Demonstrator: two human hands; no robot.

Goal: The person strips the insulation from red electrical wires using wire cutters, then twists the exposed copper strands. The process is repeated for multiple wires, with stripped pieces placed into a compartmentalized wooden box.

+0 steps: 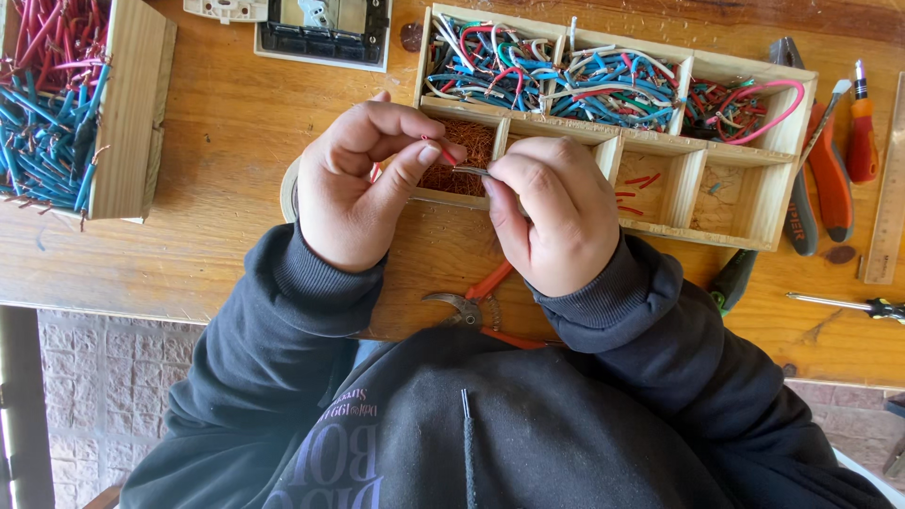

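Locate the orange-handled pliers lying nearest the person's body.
In the head view, the orange-handled pliers lie on the wooden table, at its near edge, just below the right hand and between both sleeves.

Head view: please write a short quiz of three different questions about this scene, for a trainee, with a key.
1. True or false: the left hand pinches a piece of red wire.
2. Which compartment of the wooden tray holds bare copper strands? A) lower row, nearest the hands B) upper row, far right C) lower row, far right
3. Fill in: the orange-handled pliers lie on the table below the ____ hand.

Key: 1 true; 2 A; 3 right
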